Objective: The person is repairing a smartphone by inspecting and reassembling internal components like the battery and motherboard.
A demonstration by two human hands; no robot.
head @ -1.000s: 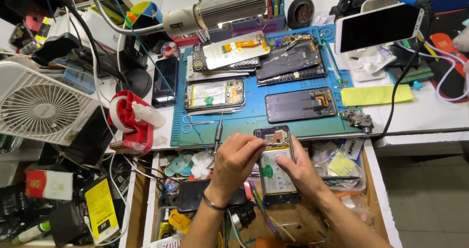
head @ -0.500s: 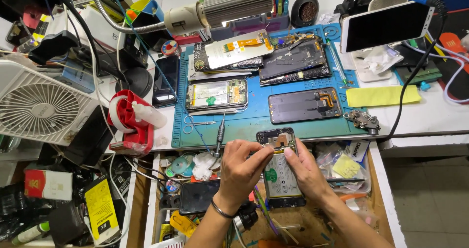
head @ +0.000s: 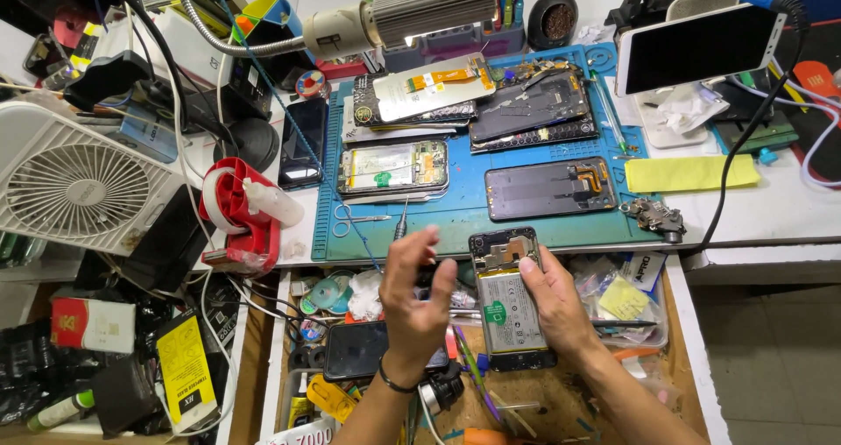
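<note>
My right hand (head: 550,300) grips 1 opened smartphone (head: 508,300), glossy battery exposed, over the cluttered drawer (head: 674,322). My left hand (head: 413,292) hovers beside it, fingers loosely curled, empty.

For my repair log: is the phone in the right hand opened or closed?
Opened: the phone in the right hand has no back cover, so battery and circuit board show.

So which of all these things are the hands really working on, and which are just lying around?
In use:
- opened phone, held by the right hand
- left hand, lifted beside it; what its fingers hold, if anything, cannot be told

Lying about:
- other opened phones on the blue mat
- white fan
- red tape dispenser
- yellow cloth
- tweezers
</note>
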